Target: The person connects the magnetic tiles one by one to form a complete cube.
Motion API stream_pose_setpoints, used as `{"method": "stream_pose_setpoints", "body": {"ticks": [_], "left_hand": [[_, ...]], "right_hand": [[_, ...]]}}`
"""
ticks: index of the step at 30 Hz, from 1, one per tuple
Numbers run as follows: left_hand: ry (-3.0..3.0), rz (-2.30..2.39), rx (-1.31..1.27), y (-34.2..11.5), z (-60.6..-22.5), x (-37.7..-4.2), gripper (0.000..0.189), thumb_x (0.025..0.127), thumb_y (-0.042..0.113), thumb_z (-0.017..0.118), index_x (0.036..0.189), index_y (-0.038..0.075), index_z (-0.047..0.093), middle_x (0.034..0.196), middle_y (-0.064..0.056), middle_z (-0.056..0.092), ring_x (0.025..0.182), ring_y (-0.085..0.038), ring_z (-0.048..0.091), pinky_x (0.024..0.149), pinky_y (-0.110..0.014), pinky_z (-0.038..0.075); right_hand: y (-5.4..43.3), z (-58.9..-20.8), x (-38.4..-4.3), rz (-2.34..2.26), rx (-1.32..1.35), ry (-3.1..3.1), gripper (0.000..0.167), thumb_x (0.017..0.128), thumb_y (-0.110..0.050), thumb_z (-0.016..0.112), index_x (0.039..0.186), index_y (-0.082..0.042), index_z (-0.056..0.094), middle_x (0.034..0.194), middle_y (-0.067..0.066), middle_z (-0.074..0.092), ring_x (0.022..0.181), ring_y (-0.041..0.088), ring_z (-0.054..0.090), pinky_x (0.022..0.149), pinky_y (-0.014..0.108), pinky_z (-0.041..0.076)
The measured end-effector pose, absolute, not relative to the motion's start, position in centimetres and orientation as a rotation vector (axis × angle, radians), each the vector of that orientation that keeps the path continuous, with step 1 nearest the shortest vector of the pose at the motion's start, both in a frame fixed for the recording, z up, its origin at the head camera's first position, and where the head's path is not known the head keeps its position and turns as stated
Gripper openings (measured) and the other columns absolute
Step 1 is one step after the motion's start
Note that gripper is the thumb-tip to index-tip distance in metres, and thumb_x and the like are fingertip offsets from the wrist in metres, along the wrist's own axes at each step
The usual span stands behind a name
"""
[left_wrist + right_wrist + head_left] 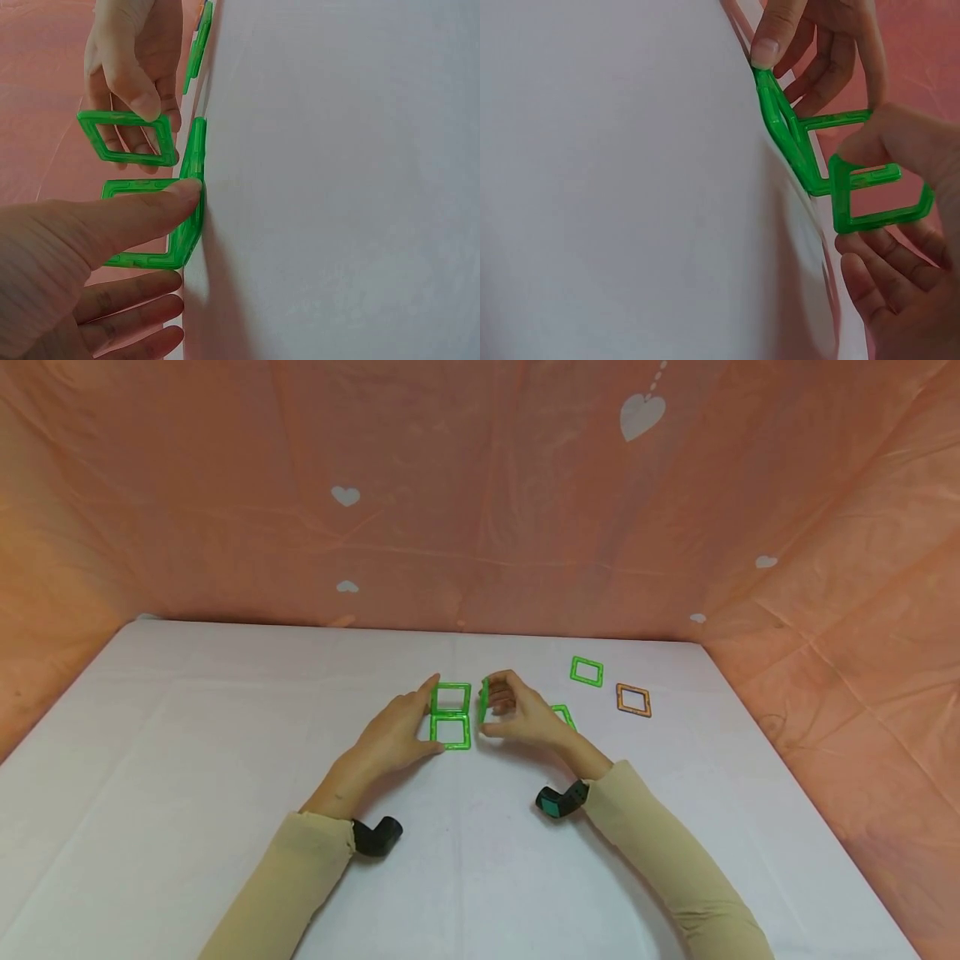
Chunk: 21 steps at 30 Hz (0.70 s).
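Observation:
Two green square magnetic tiles meet at an edge in front of me: one lies flat [450, 747] on the table, the other stands up [468, 697] behind it. My left hand [393, 731] holds this pair from the left, its thumb [146, 217] at the near corner and its fingers around the far side. To their right, my right hand [525, 714] pinches a third green tile [483, 700] between thumb and fingers. This held tile [881, 220] is upright, seen nearly edge-on from the head, a small gap away from the pair.
On the right side of the white table [187, 735] lie a green tile [587, 682] and an orange tile [636, 713]. Another green tile [564, 713] is partly hidden behind my right wrist. A pink curtain [480, 485] with hearts hangs behind the table.

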<state>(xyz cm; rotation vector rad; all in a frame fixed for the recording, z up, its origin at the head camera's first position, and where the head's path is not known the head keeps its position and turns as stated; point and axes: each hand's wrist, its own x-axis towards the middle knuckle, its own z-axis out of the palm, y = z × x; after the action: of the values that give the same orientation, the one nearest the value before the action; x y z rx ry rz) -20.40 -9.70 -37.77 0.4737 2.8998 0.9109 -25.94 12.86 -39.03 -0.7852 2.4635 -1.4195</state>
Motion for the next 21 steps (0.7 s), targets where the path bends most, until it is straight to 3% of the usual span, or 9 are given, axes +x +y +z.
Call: {"method": "stream_pose_setpoints", "body": {"ticks": [11, 21], "left_hand": [[2.892, 0.922, 0.455, -9.78, -37.83, -20.34, 0.096, 0.078, 0.016, 0.080, 0.152, 0.005, 0.020, 0.135, -0.022, 0.053, 0.128, -0.040, 0.045, 0.104, -0.052, 0.039], [2.887, 0.926, 0.454, -9.77, -37.85, -20.23, 0.095, 0.080, 0.019, 0.078, 0.153, 0.007, 0.019, 0.137, -0.019, 0.053, 0.131, -0.039, 0.043, 0.106, -0.052, 0.037]], "right_hand": [[12.91, -39.27, -25.59, -1.434, -0.941, 2.402, 0.061, 0.073, 0.006, 0.075, 0.123, 0.007, 0.040, 0.119, 0.025, 0.056, 0.110, 0.037, 0.057, 0.095, 0.045, 0.047], [12.83, -39.49, -25.15, -1.375, -0.937, 2.425, 0.061, 0.073, 0.005, 0.076, 0.122, 0.005, 0.040, 0.115, 0.021, 0.058, 0.104, 0.032, 0.061, 0.093, 0.036, 0.049]]}}
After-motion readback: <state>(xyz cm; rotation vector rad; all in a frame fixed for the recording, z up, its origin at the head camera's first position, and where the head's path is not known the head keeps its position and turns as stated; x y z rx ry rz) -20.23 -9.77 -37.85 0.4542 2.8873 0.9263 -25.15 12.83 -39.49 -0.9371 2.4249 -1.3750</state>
